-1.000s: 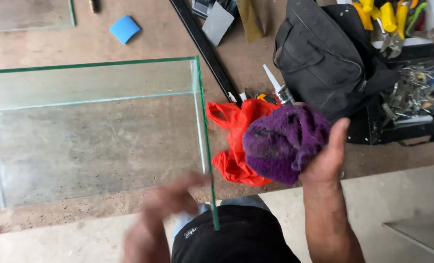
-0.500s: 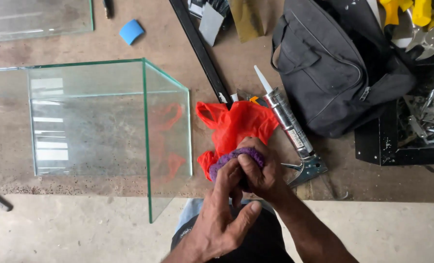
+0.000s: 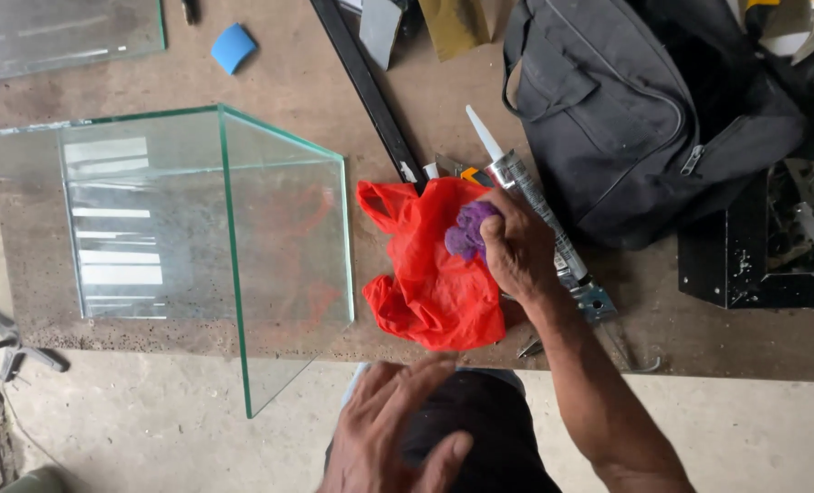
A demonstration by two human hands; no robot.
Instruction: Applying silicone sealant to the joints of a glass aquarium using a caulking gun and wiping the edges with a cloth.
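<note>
Two bare hands show below the clear glass box (image 3: 197, 228) with green edges, which stands on the brown tabletop (image 3: 297, 82). The right hand (image 3: 516, 246) lies just right of that box, its fingers curled tight around a purple cloth wad (image 3: 469, 230), pressing it onto the crumpled red plastic bag (image 3: 430, 274). The left hand (image 3: 389, 438) hangs below the box's lower right corner, off the tabletop, fingers loosely spread and holding nothing, over dark clothing. A silver sealant tube (image 3: 530, 196) with white nozzle lies right of the box, touching the right hand's far side. A black fabric bag (image 3: 644, 119) sits farther right.
</note>
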